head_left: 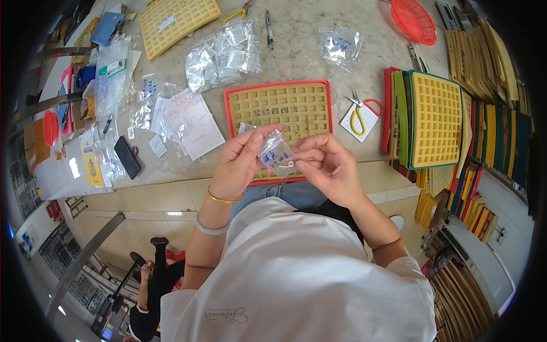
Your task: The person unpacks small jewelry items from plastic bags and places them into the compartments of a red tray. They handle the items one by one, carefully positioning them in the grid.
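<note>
I hold a small clear zip bag (277, 155) with blue handwriting above the near side of a red-rimmed tray (229, 117). My left hand (244, 157) is closed on its left side, thumb on top. At the opposite corner, the fingers of my right hand (330, 168) pinch the bag. A small shiny, ring-like piece (290, 163) shows by the right fingertips; whether it lies inside the bag I cannot tell. Under my hands, the tray's beige slotted insert (307, 114) carries several tiny shiny pieces (275, 110) in one row.
Right of the tray, red-and-yellow-handled scissors (359, 117) lie on a white card (370, 121). Papers (194, 125), a phone (127, 158) and clear bags (228, 54) are at left. Stacked slotted trays (436, 119) stand at right; a red basket (413, 20) sits far right.
</note>
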Available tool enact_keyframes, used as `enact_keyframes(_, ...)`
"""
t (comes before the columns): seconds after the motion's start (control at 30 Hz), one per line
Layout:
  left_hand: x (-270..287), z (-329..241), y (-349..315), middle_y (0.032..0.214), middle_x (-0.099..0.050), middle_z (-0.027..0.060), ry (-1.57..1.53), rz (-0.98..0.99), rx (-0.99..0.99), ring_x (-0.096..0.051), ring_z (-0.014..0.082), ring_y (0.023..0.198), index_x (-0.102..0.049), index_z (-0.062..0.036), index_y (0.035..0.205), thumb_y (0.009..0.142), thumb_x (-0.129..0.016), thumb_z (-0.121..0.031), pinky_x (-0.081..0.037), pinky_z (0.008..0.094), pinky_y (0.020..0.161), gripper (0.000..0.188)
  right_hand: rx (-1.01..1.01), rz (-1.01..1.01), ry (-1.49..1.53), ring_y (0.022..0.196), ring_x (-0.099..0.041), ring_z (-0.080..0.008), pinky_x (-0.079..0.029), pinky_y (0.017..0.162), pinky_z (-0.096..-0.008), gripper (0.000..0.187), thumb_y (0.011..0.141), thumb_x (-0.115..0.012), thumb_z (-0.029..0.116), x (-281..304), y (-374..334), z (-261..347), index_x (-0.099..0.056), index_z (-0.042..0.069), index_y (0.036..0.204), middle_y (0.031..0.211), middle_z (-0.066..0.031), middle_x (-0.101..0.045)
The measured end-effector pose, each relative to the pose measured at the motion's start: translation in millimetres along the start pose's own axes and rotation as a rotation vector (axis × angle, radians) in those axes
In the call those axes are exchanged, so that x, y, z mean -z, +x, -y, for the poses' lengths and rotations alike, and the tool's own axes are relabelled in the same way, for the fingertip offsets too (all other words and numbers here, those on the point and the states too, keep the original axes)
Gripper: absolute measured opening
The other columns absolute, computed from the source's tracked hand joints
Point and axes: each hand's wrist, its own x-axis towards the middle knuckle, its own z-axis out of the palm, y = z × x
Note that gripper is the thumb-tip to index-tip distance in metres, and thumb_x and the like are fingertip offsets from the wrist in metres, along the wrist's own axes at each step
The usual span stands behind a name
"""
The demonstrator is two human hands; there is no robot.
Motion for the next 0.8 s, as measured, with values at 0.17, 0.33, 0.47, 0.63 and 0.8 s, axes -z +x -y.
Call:
enact_keyframes(0.17,-3.1,-1.8,0.4,0.119,-0.054,0.0142,0.001,0.004,-0.009,-0.054,0.0187,0.105,-0.047,0.0078,0.121,0.097,-0.039,-0.021,-0.047,0.0335,0.088,0.038,-0.09,0.059,0.024,0.09,-0.059,-0.0095,-0.049,0.078,-0.0231,0.026,0.082,-0.057,-0.007,4.2,0.0,0.2,-0.05,0.0,0.106,0.099,-0.0058,-0.058)
enact_keyframes(0.33,-4.7,1.1,0.8,0.12,-0.054,0.0142,-0.002,0.016,-0.028,-0.054,0.0186,0.106,-0.047,0.0078,0.121,0.097,-0.04,-0.021,-0.046,0.0331,0.09,0.038,-0.164,0.091,0.038,0.085,-0.059,-0.0083,-0.049,0.077,-0.0233,0.025,0.083,-0.058,-0.004,3.0,-0.3,0.5,-0.052,-0.001,0.107,0.093,-0.0044,-0.06)
enact_keyframes(0.47,-4.5,2.7,1.1,0.12,-0.053,0.0143,-0.004,0.021,-0.012,-0.054,0.0186,0.106,-0.047,0.0079,0.121,0.097,-0.04,-0.021,-0.046,0.0328,0.09,0.038,-0.183,0.078,0.037,0.082,-0.06,-0.008,-0.05,0.076,-0.0235,0.022,0.084,-0.059,-0.002,1.0,-0.8,-3.7,-0.054,-0.002,0.106,0.089,-0.0034,-0.062)
enact_keyframes(0.63,-4.0,2.9,0.7,0.123,-0.052,0.0158,0.002,0.027,-0.02,-0.053,0.0196,0.107,-0.047,0.0078,0.121,0.098,-0.038,-0.022,-0.045,0.0336,0.091,0.039,-0.186,0.1,0.01,0.082,-0.06,-0.0083,-0.05,0.076,-0.0239,0.021,0.084,-0.059,-0.002,2.2,-1.4,-3.1,-0.055,-0.002,0.105,0.09,-0.0046,-0.062)
enact_keyframes(0.8,1.1,6.7,0.0,0.126,-0.049,0.017,-0.04,0.036,-0.012,-0.052,0.0214,0.109,-0.045,0.0071,0.123,0.098,-0.034,-0.025,-0.044,0.0356,0.093,0.042,-0.191,0.109,0.018,0.081,-0.061,-0.009,-0.05,0.075,-0.0244,0.022,0.084,-0.058,-0.002,4.8,-1.8,-4.8,-0.055,-0.002,0.105,0.09,-0.0052,-0.063)
